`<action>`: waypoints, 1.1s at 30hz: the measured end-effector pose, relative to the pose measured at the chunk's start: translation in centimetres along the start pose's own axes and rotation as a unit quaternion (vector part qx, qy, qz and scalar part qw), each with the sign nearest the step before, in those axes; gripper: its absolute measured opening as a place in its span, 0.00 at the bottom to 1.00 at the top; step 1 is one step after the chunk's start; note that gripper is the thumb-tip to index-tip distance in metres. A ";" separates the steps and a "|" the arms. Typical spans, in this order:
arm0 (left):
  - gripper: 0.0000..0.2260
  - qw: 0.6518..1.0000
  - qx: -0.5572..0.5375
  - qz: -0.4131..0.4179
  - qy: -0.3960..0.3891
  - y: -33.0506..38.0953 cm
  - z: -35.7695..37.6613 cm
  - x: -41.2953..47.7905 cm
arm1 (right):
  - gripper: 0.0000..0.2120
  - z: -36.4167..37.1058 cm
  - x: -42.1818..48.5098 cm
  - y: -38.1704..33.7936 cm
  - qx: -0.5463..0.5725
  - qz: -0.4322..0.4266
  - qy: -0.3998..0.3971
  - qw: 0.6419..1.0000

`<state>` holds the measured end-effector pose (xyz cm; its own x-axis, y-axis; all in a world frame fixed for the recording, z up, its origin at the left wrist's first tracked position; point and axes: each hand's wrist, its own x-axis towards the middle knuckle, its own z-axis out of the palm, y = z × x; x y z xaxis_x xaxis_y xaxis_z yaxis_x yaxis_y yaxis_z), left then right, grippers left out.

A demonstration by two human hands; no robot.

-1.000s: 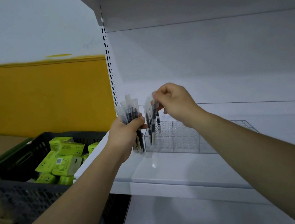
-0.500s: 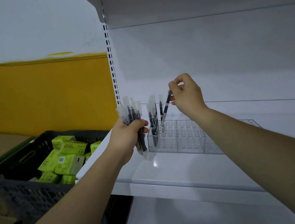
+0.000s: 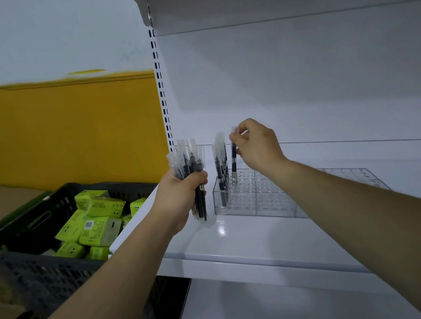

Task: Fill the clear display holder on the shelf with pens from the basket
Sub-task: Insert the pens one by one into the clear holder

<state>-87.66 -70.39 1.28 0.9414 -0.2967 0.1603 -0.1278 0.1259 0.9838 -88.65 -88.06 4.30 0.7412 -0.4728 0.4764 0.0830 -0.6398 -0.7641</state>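
Clear plastic is forming the display holder, a low box with a top gridded in round holes, sitting on the white shelf directly beneath the right hand. A few dark pens in clear sleeves are standing upright in its left-hand holes, just left of the right fingertips. The right thumb and fingers are pinching the top of a single pen, which is hanging nearly upright below them with its lower tip at a hole near the holder's left end; whether the tip is already inside is too fine to tell. The left hand is gripping a bundle of sleeved pens, its fingers curling tightly round the middle so the caps are fanning out above them and the tips are poking out below, just left of the holder and apart from it. The holder's right end is fading into the white shelf and is partly hidden behind the right forearm, so its extent is unclear. The dark basket, well to the left of the left fingers, is showing only green packs; its near edge is blurring.
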 end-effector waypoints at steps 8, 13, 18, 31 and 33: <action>0.06 1.000 -0.006 0.003 -0.019 -0.1 0.0 -0.2 | 0.11 0.1 -0.8 1.0 -0.083 0.020 -0.037 0.996; 0.07 0.999 -0.032 0.024 -0.035 0.0 0.3 -0.3 | 0.08 -1.6 -2.8 -1.4 0.018 -0.036 0.020 0.999; 0.07 0.997 -0.009 0.049 -0.054 0.3 1.1 -0.8 | 0.07 -2.0 -4.4 -3.5 0.043 -0.055 -0.113 0.991; 0.05 0.999 -0.035 0.002 -0.001 1.0 1.4 -1.1 | 0.04 -3.9 -3.2 -3.6 0.153 -0.001 -0.018 0.988; 0.04 0.999 -0.037 -0.005 0.018 0.9 0.8 -0.9 | 0.03 -4.3 -2.2 -3.2 0.162 -0.002 0.044 0.986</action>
<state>-88.89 -70.78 2.09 0.9537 -0.2635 0.1452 -0.0955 0.1924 0.9766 -93.46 -87.57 7.57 0.6807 -0.5310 0.5047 0.3047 -0.4213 -0.8542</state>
